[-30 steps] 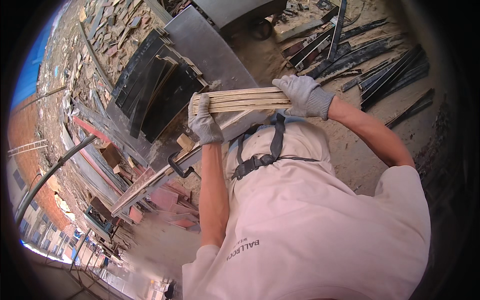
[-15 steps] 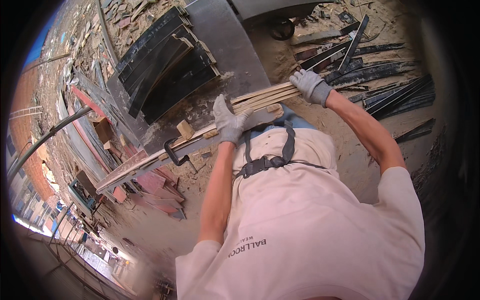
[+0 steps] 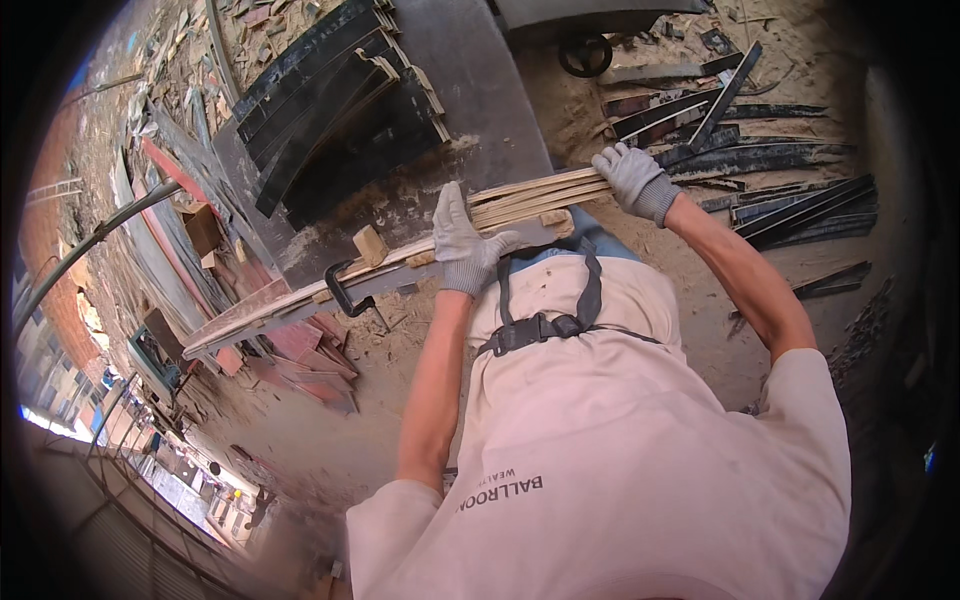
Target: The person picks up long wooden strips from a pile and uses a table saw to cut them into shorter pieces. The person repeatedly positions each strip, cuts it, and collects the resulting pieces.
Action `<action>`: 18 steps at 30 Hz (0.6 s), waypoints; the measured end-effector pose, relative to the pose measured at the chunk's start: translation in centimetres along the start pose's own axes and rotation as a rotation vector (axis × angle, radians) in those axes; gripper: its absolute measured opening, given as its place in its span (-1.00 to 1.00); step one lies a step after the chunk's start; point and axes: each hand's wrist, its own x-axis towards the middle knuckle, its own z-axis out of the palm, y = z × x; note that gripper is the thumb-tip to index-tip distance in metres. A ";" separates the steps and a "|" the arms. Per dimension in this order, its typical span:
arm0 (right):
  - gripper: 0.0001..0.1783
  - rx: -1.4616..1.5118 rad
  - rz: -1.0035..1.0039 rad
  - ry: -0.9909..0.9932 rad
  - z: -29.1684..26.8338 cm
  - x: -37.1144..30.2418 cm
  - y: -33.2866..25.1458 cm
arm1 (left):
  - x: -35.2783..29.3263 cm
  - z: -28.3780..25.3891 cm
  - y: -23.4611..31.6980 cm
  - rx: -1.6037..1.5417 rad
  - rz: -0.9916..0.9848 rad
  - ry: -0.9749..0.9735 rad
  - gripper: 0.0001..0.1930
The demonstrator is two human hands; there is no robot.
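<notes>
Both gloved hands grip a bundle of thin wooden strips (image 3: 530,198) lying along the near edge of the grey desk (image 3: 470,90), the left hand (image 3: 462,240) closed round its middle and the right hand (image 3: 632,178) clasping its far end, near a black clamp (image 3: 345,292).

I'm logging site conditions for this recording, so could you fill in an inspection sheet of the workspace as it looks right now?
Surface: grey metal bench, dusty, with a long rail along its near edge.
Job's things: bundle of thin pale wooden strips lying along the bench edge.
Clutter: stack of black strips on the bench; small wooden block; black C-clamp on the rail; black strips scattered over the sandy ground.
Grippers: left hand and right hand, both gloved, gripping the bundle.
Cables: nothing seen.
Surroundings: wheel of a cart, reddish boards and debris below the bench.
</notes>
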 end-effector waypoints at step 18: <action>-0.21 -0.021 0.035 -0.020 -0.1 -4.0 7.6 | 0.3 2.0 3.6 0.166 0.325 -0.205 0.40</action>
